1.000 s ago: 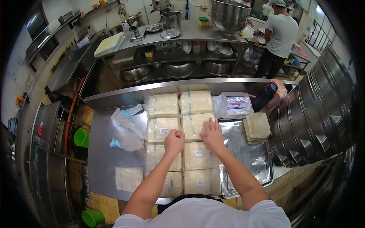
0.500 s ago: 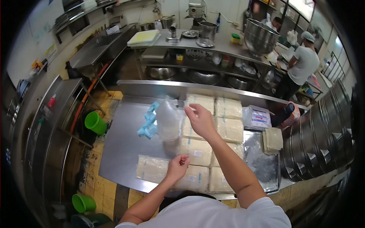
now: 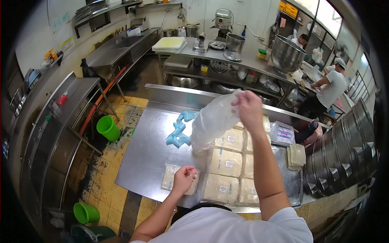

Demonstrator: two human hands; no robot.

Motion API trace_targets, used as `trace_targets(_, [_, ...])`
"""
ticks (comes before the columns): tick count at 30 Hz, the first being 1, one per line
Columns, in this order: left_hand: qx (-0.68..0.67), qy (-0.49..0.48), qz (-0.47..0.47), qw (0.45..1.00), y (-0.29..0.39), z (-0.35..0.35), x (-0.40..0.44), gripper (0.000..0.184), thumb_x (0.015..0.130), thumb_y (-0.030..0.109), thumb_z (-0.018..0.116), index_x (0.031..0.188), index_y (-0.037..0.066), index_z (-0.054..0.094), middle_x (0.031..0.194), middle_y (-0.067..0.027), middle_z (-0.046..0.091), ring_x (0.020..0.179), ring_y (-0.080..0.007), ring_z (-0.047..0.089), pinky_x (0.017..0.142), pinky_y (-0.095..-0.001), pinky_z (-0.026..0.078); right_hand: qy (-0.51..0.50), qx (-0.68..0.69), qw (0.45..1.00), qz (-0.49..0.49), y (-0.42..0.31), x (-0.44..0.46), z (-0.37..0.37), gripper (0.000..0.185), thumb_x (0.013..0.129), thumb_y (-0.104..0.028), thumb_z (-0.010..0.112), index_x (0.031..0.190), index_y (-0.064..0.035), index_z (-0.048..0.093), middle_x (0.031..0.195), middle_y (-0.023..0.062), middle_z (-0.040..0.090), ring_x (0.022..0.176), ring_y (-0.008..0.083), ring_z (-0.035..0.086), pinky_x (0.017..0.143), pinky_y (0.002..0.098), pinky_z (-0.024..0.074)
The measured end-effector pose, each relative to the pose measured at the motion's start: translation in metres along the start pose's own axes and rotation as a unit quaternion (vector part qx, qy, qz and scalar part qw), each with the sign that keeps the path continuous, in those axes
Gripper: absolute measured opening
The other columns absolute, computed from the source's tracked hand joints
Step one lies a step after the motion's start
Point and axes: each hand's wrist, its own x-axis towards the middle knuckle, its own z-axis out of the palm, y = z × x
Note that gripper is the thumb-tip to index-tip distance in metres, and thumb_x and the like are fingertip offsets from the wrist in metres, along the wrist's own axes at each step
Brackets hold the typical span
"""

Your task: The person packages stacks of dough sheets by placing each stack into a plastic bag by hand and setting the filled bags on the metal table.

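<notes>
My right hand [image 3: 249,107] is raised and pinches the upper edge of a translucent plastic bag [image 3: 214,119], which stretches down and left to the table. My left hand [image 3: 184,179] is closed with curled fingers over a flat clear-wrapped pack [image 3: 168,177] of pale sheets; whatever is in its fingertips is too small to make out. Right of that hand, several square pale packs [image 3: 221,188] lie in rows, some with small white printed labels. A crumpled light-blue strip [image 3: 177,135] rests on the steel table [image 3: 139,150], left of the bag.
On the right are a metal tray [image 3: 284,174], loose pale sheets [image 3: 296,156], a printed packet [image 3: 283,133] and stacked round steel steamers [image 3: 340,150]. Behind stands a steel counter [image 3: 259,58] with a large mixing bowl [image 3: 287,54]. A person in white [image 3: 332,87] works at the back right.
My right hand has moved up and right and now grips the bag, pulling it from upright to slanted. My left hand has shifted slightly left. The camera view has tilted.
</notes>
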Motion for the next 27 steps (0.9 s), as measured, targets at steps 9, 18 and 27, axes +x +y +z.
trace_targets(9, [-0.279, -0.254, -0.154, 0.913, 0.11, 0.091, 0.029, 0.046, 0.109, 0.037, 0.043, 0.142, 0.005, 0.048, 0.128, -0.0134, 0.064, 0.106, -0.0248, 0.066, 0.09, -0.0387, 0.056, 0.089, 0.32, 0.938, 0.095, 0.053, -0.111, -0.135, 0.015, 0.106, -0.013, 0.054, 0.104, -0.0001, 0.062, 0.083, 0.0103, 0.068, 0.067, 0.0168, 0.066, 0.06, 0.0304, 0.0565])
trace_targets(18, [-0.207, -0.231, -0.195, 0.93, 0.062, 0.226, 0.027, 0.02, 0.102, 0.013, 0.06, 0.117, 0.003, 0.067, 0.088, 0.0007, 0.061, 0.077, -0.0093, 0.057, 0.067, -0.0254, 0.048, 0.189, 0.16, 0.93, 0.271, 0.229, -0.241, -0.216, 0.018, 0.098, -0.012, 0.066, 0.111, -0.0002, 0.064, 0.087, 0.0061, 0.068, 0.078, 0.0124, 0.064, 0.069, 0.0291, 0.0549])
trace_targets(27, [0.054, -0.249, -0.106, 0.961, 0.076, 0.325, 0.015, 0.034, 0.107, 0.025, 0.056, 0.129, 0.002, 0.069, 0.077, 0.0074, 0.049, 0.066, -0.0037, 0.04, 0.059, -0.0194, 0.034, 0.23, -0.211, 0.91, 0.274, 0.37, -0.189, -0.387, 0.058, 0.081, -0.025, 0.076, 0.129, 0.0028, 0.06, 0.123, 0.0232, 0.065, 0.115, 0.0361, 0.063, 0.099, 0.0438, 0.0491])
